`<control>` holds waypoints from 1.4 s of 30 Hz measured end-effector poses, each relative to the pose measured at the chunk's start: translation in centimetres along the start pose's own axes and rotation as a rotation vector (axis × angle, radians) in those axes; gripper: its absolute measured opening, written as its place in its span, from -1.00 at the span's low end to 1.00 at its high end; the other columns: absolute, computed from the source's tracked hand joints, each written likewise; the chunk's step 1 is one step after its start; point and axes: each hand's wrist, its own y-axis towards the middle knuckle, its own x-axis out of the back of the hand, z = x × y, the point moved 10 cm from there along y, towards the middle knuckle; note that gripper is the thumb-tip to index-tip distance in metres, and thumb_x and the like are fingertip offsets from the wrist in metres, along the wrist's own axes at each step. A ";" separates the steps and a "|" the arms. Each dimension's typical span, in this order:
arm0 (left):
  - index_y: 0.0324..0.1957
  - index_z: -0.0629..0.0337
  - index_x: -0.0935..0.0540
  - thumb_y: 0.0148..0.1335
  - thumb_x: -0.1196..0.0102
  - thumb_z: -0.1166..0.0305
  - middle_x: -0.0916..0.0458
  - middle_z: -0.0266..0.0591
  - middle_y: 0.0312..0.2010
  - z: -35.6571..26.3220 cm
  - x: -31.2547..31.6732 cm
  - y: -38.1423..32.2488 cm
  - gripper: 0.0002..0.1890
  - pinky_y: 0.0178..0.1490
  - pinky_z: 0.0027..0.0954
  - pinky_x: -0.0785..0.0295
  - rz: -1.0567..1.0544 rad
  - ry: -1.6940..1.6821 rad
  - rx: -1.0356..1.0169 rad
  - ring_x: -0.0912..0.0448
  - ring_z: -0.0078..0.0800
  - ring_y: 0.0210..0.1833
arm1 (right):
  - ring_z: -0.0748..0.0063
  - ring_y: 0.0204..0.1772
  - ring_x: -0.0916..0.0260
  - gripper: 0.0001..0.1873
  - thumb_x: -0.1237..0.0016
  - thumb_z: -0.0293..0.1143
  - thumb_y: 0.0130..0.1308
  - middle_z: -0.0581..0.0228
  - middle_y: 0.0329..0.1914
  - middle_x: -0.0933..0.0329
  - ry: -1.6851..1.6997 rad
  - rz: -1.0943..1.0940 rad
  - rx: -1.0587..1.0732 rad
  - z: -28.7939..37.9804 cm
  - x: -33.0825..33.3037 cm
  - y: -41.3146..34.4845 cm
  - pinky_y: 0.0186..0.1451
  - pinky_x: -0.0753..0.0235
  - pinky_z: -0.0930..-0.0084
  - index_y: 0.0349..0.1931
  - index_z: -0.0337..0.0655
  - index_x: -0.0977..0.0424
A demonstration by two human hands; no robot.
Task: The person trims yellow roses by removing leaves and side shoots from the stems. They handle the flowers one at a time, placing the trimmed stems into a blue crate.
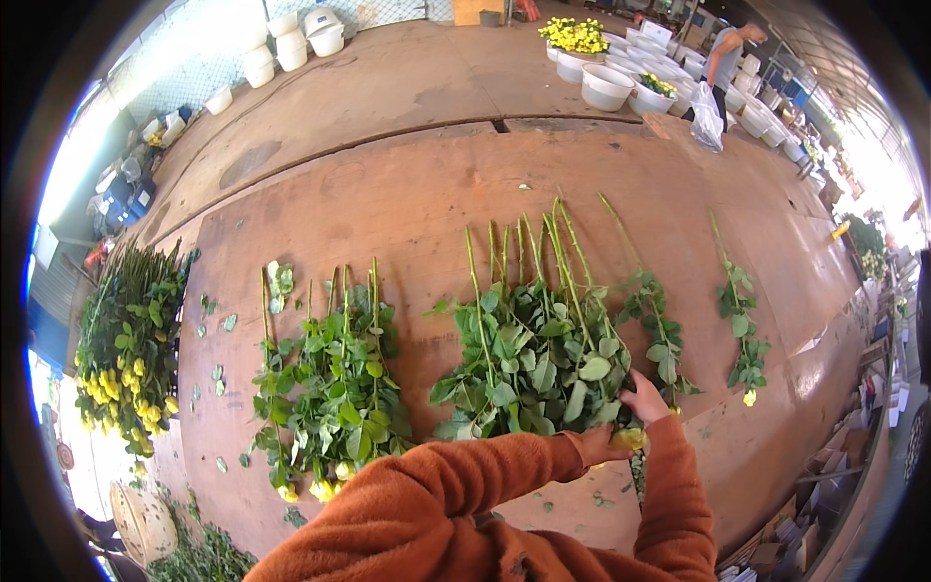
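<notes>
A yellow rose bloom (627,439) lies in my left hand (598,445), whose fingers curl under it. Just above and to the right, my right hand (647,399) grips among the leaves at the upper part of a rose stem; its fingertips are partly hidden by foliage. Both hands are at the right edge of a broad pile of leafy rose stems (542,349), cut ends pointing away from me. Beside it on the right lies a single rose stem (658,327), and farther right another rose (742,320) with a small yellow bloom. My left sleeve covers part of the pile's near side.
A smaller rose pile (338,371) lies left on the brown wooden table (436,189). A large rose bunch (131,335) stands beyond the table's left edge. Loose leaves (218,378) are scattered about. White tubs (607,87) and a person (724,62) carrying a plastic bag are at back right.
</notes>
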 end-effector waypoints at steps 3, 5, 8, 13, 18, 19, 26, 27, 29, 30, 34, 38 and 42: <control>-0.20 0.49 -0.30 -0.10 -0.03 0.04 -0.46 0.22 -0.39 -0.4 0.2 1.0 -0.38 -0.23 -0.22 -0.34 -0.064 -0.089 -0.077 -0.46 0.00 -0.31 | 0.48 0.04 -0.14 -0.47 0.15 -0.34 0.10 0.26 0.02 -0.21 0.448 0.091 -0.010 -2.4 -0.6 0.3 0.07 -0.12 0.61 0.06 -0.37 -0.08; -0.23 0.51 -0.32 -0.12 -0.03 0.06 -0.46 0.23 -0.44 -0.5 -0.4 1.5 -0.39 -0.30 -0.21 -0.34 -0.013 -0.040 -0.040 -0.46 0.01 -0.36 | 0.51 0.07 -0.08 -0.45 0.15 -0.32 0.09 0.27 0.06 -0.16 0.744 0.016 -0.101 -4.0 -0.8 0.2 0.11 -0.07 0.62 0.07 -0.38 -0.07; -0.16 0.43 -0.34 -0.06 0.03 0.02 -0.47 0.17 -0.37 -1.2 -1.5 1.7 -0.40 -0.23 -0.22 -0.34 0.150 0.099 -0.021 -0.45 0.02 -0.30 | 0.19 0.04 -0.21 -0.43 0.10 -0.27 -0.01 0.03 -0.02 -0.27 -0.091 -0.122 -0.073 -3.2 0.5 0.1 0.05 -0.17 0.47 0.02 -0.33 -0.12; 0.03 0.19 -0.26 0.05 0.29 -0.13 -0.21 -0.08 0.06 -2.9 0.1 -0.1 -0.35 0.15 -0.06 0.05 0.174 0.748 -0.288 -0.09 -0.16 0.16 | 0.25 -0.12 -0.32 -0.53 0.10 -0.35 0.00 0.06 -0.18 -0.38 -0.082 -0.271 0.024 0.5 5.6 -1.5 -0.07 -0.27 0.45 -0.07 -0.37 -0.20; 0.08 0.07 -0.24 0.05 0.34 -0.14 -0.07 -0.23 0.16 1.6 1.9 -1.4 -0.36 0.20 0.06 0.28 0.254 0.884 -0.076 0.03 -0.25 0.24 | 0.30 -0.17 -0.34 -0.59 0.13 -0.41 0.05 0.11 -0.22 -0.39 -0.209 -0.422 0.202 1.8 11.2 -2.5 -0.13 -0.29 0.49 -0.07 -0.36 -0.21; 0.08 0.07 -0.25 0.06 0.34 -0.14 -0.06 -0.22 0.17 0.9 2.1 -1.7 -0.36 0.20 0.06 0.28 0.204 0.894 -0.150 0.04 -0.26 0.24 | 0.20 -0.17 -0.36 -0.59 0.13 -0.41 0.04 0.04 -0.23 -0.39 -0.242 -0.408 0.244 1.4 11.2 -1.9 -0.15 -0.30 0.49 -0.07 -0.34 -0.21; -0.18 0.07 -0.44 0.02 0.07 0.16 -0.28 -0.20 -0.01 -4.1 8.7 -6.7 -0.67 0.18 -0.07 0.08 -0.265 0.647 -0.483 -0.14 -0.30 0.16 | -0.04 -0.16 -0.31 -0.43 0.25 -0.26 0.10 -0.04 0.01 -0.20 -1.030 -0.431 -0.374 -11.5 11.6 2.1 -0.17 -0.36 0.21 0.16 0.00 0.05; -0.25 0.06 -0.47 -0.03 0.01 0.20 -0.34 -0.20 -0.08 -4.6 11.0 -8.3 -0.71 0.08 -0.09 -0.07 -0.390 0.627 -0.541 -0.25 -0.26 0.05 | -0.03 -0.16 -0.32 -0.43 0.26 -0.25 0.12 -0.02 0.04 -0.17 -1.104 -0.467 -0.430 -12.1 12.9 1.9 -0.18 -0.36 0.20 0.17 0.03 0.07; -0.33 0.06 -0.50 -0.06 0.00 0.25 -0.40 -0.24 -0.20 -3.0 15.0 -10.9 -0.78 -0.06 -0.15 -0.19 -0.483 0.577 -0.426 -0.35 -0.25 -0.12 | 0.01 -0.20 -0.35 -0.42 0.28 -0.22 0.15 0.02 0.06 -0.15 -1.167 -0.514 -0.469 -11.9 15.5 1.6 -0.22 -0.38 0.20 0.18 0.07 0.11; -0.35 0.08 -0.50 -0.08 -0.02 0.30 -0.42 -0.21 -0.23 -2.4 17.0 -13.0 -0.80 -0.11 -0.22 -0.25 -0.557 0.542 -0.415 -0.37 -0.22 -0.17 | 0.02 -0.15 -0.32 -0.40 0.26 -0.21 0.14 0.04 0.06 -0.14 -1.120 -0.505 -0.527 -12.1 16.5 1.1 -0.17 -0.36 0.20 0.19 0.08 0.13; -0.32 0.11 -0.49 -0.07 -0.01 0.49 -0.42 -0.19 -0.26 0.7 22.6 -21.1 -0.81 -0.12 -0.28 -0.28 -0.722 0.550 -0.258 -0.38 -0.22 -0.20 | 0.06 0.03 -0.17 -0.31 0.16 -0.24 0.10 0.11 0.08 -0.12 -1.425 -0.771 -0.692 -6.1 17.3 -1.7 0.04 -0.20 0.21 0.20 0.12 0.19; -0.26 0.16 -0.47 -0.02 0.04 0.53 -0.42 -0.14 -0.26 3.5 26.4 -30.4 -0.79 -0.13 -0.32 -0.31 -0.906 0.449 -0.042 -0.38 -0.18 -0.19 | 0.11 0.09 -0.09 -0.40 0.11 -0.33 0.04 0.13 0.05 -0.17 -1.102 -0.723 0.041 3.9 5.8 -0.4 0.12 -0.09 0.25 0.13 -0.04 0.00; -0.25 0.18 -0.46 0.00 0.08 0.53 -0.42 -0.08 -0.26 6.1 30.1 -40.1 -0.79 -0.14 -0.29 -0.30 -1.149 0.523 0.115 -0.37 -0.13 -0.19 | 0.14 0.05 -0.14 -0.64 0.16 -0.43 0.06 0.11 -0.02 -0.23 -0.626 -0.365 0.620 13.7 -10.0 -0.9 0.07 -0.16 0.33 -0.08 -0.23 -0.26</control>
